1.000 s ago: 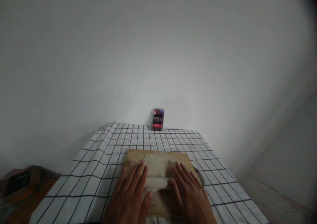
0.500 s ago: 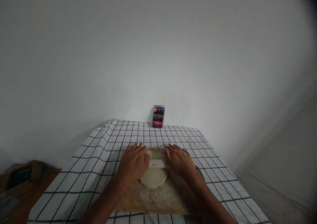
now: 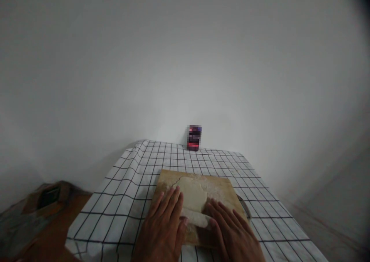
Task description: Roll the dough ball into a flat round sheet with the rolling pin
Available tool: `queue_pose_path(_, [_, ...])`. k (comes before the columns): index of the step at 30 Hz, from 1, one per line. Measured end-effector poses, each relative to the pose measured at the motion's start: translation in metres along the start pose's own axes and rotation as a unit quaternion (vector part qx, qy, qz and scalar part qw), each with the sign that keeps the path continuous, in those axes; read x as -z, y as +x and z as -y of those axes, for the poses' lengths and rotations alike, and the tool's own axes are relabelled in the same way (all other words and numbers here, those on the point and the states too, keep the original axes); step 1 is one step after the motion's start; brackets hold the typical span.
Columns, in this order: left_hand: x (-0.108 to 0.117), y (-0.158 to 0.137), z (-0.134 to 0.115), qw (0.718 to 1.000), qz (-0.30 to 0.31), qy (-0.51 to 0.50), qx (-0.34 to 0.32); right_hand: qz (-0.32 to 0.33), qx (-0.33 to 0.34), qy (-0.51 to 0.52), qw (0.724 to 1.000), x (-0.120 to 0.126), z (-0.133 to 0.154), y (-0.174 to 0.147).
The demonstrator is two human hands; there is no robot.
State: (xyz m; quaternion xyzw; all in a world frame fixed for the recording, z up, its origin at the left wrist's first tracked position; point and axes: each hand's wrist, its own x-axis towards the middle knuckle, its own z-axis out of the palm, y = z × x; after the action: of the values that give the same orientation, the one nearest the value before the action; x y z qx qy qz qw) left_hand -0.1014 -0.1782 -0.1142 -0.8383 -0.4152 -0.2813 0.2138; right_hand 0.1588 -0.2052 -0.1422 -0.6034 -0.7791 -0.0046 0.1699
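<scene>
A flattened, pale sheet of dough [image 3: 192,192] lies on a floured wooden board [image 3: 221,186]. Across the near edge of the dough rests a whitish rolling pin [image 3: 197,218]. My left hand [image 3: 164,221] lies over the pin's left end, its fingers stretched forward beside the dough. Over the right end is my right hand [image 3: 234,231], palm down with fingers extended. Both thumbs point inward along the pin; its two ends are hidden beneath my hands.
A white cloth with black grid lines [image 3: 277,223] covers the table. A pixelated dark and red packet [image 3: 194,137] stands against the white wall [image 3: 185,61]. A curved rim [image 3: 245,207] shows at the board's right. A cardboard box [image 3: 49,198] is low on the left.
Both hands have drawn back toward me with the rolling pin, from the far part of the dough to its near edge. More dough shows, and the view has shifted slightly left.
</scene>
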Motion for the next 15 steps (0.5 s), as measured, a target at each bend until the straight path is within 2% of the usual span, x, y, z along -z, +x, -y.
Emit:
queue_pose_path(3, [-0.008, 0.011, 0.004, 0.999, 0.009, -0.030, 0.010, -0.025, -0.021, -0.009, 0.999, 0.008, 0.004, 0.013])
queue_pose_path(6, [-0.021, 0.034, 0.008, 0.996, 0.038, -0.067, 0.048, -0.019, -0.038, -0.024, 0.999, 0.022, 0.007, 0.042])
queue_pose_path(11, [-0.047, 0.087, 0.025, 0.979, 0.142, -0.097, 0.106, 0.040, -0.063, -0.031, 0.997, 0.041, -0.005, 0.110])
queue_pose_path(13, [-0.057, 0.103, 0.033, 0.973, 0.172, -0.091, 0.124, 0.067, -0.063, -0.029, 0.995, 0.043, -0.012, 0.135])
queue_pose_path(15, [-0.064, 0.113, 0.040, 0.969, 0.188, -0.085, 0.137, 0.082, -0.095, -0.016, 0.992, 0.042, -0.017, 0.153])
